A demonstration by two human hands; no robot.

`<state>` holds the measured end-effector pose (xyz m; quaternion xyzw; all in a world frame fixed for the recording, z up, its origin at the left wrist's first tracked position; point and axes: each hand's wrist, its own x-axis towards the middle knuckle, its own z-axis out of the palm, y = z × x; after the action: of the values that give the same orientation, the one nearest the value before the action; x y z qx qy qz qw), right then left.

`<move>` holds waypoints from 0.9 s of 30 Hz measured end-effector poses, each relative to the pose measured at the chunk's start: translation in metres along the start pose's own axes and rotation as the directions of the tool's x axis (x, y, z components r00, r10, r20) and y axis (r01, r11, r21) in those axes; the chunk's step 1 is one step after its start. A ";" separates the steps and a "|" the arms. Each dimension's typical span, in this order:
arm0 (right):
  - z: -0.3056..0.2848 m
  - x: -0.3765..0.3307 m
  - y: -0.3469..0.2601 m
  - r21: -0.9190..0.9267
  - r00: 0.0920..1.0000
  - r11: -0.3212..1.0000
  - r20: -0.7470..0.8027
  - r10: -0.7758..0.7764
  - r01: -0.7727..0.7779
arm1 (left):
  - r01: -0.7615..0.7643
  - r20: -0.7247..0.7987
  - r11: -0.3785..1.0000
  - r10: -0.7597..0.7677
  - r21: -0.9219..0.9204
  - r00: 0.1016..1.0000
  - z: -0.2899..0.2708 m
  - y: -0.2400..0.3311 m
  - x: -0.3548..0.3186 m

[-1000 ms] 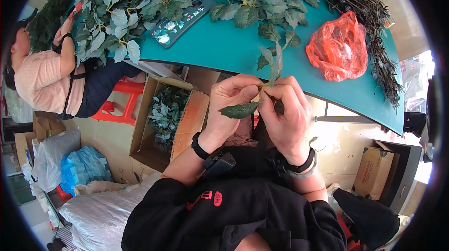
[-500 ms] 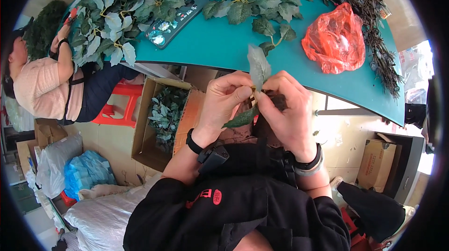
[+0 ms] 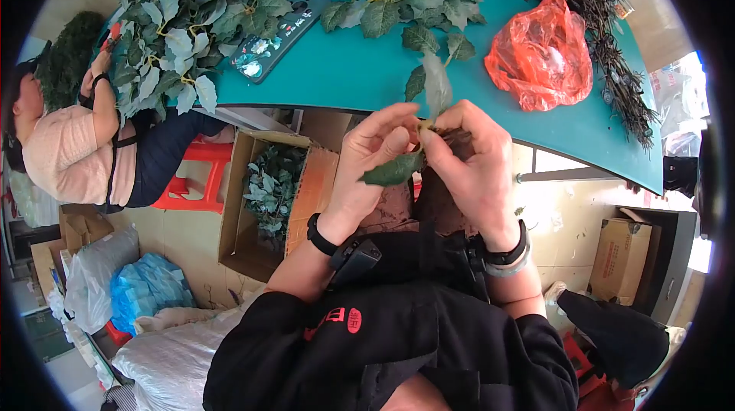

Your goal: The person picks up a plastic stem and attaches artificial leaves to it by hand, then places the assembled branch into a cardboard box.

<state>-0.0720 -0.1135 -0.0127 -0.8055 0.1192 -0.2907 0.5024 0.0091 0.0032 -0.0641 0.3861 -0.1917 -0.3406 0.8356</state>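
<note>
Since a second ago the pale leaf (image 3: 437,83) has swung up from a slant to stand nearly upright at 12 o'clock above the hands, and the dark green leaf (image 3: 394,171) has slid from the left edge of the grip to hang at about 7 o'clock under the thumbs. The hands have also drawn a little tighter together. That suggests the two leaves are being worked onto one short stem (the join itself is hidden behind the fingertips), so the piece looks close to assembled rather than just picked up.

The left hand (image 3: 373,160) has its fingers pinched narrow on the stem where the leaves meet; the right hand (image 3: 476,168) closes on the same spot from 3 o'clock, fingers curled, touching the left. The sprig sits just off the near edge of the teal bench (image 3: 360,78).

Counted: two leaves in the grip, two hands on them, one red plastic bag (image 3: 542,55) at 2 o'clock, one cardboard box (image 3: 268,204) of foliage at 9 o'clock, one leaf garland (image 3: 191,21) heaped at 11 o'clock, one bundle of dark twigs (image 3: 605,36) along the far right. A co-worker (image 3: 76,151) sits at 9 o'clock.
</note>
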 end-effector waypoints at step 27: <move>-0.002 -0.020 0.007 0.115 0.988 0.990 0.143 0.065 -0.082 | 0.268 -0.539 0.823 0.055 0.502 0.840 -0.107 0.040 -0.105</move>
<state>-0.0888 -0.1087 -0.0251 -0.7869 0.0961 -0.2220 0.5677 0.0156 0.1523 -0.1066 0.7022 -0.0212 -0.1974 0.6838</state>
